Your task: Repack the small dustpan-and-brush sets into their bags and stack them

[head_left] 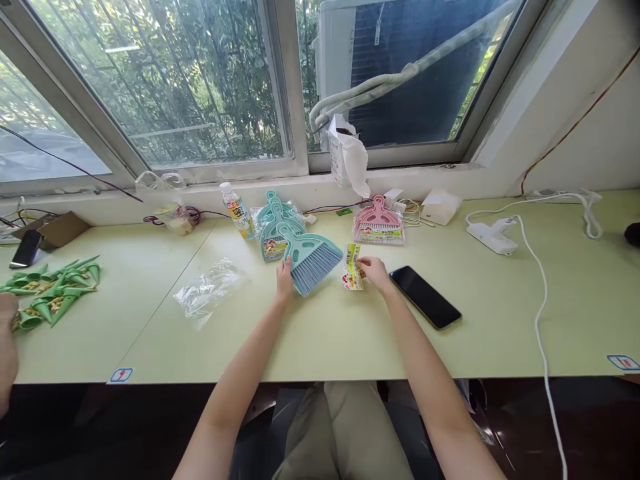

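Fingers (287, 265) | left hand (285, 283): clamped on brush (316, 265), partly hidden | right hand (374, 272): pinching label (352, 268), edge covered

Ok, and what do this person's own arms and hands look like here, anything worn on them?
The left grip and right grip are bare human hands, with no gloves; no rings can be made out. The left forearm and right forearm taper toward the wrists, with no sleeve, watch, cable or marking visible.
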Demonstrator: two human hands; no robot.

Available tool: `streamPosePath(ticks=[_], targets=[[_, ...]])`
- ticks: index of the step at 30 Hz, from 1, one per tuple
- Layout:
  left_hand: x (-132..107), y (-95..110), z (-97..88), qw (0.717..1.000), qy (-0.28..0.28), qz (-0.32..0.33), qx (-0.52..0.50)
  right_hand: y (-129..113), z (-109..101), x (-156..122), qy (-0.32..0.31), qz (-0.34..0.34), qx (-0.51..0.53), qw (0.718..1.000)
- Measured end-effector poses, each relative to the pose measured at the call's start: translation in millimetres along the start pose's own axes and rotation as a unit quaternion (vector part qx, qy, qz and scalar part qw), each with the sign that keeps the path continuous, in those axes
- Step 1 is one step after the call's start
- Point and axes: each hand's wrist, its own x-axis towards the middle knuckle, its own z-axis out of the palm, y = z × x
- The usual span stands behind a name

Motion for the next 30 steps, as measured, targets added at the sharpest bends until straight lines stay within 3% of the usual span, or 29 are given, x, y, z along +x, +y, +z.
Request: streamPosePath(ticks=[2,4,7,11,16,18,24,28,30], targets=[[3.6,-0.4,-5.3,1.000,0.014,0.002,-0.006,-1.9,-4.4,-4.1,0.018,-0.030,-0.167,0.985],[7.0,-2.1,-7.4,1.000,0.018,0.011,-0.005,-7.2,-7.6,-11.7,0.044,-0.042,-0.316,0.947],[10.0,-5.5,-7.5,1.000,0.001,0.028,0.008,-14.2,-16.8,-26.1,0.129,-0.038,-0.419,0.898],[8.6,-7.3,-6.1,0.998,-0.026,0.050,0.025,1.3,-50.4,-47.7,0.225,-0.063,-0.440,0.867],[6.0,-6.2,-3.6,0.997,-0.030,0.056,0.045,56.9,-99.5,-72.0,0.144,0.021,-0.448,0.882],[5.6,-5.5,-3.4,0.996,-0.029,0.060,0.062,74.5,-112.1,-74.5,0.145,0.027,-0.441,0.885],[3.5,-3.9,-6.2,0.987,-0.038,0.095,0.127,106.9,-163.0,-47.5,0.260,0.027,-0.441,0.858],[1.9,-4.4,-6.3,0.984,-0.049,0.102,0.138,124.2,-209.7,-24.8,0.261,0.019,-0.458,0.850],[0.8,-3.9,-5.8,0.982,-0.056,0.107,0.145,122.7,-219.7,-21.1,0.236,-0.021,-0.476,0.847]])
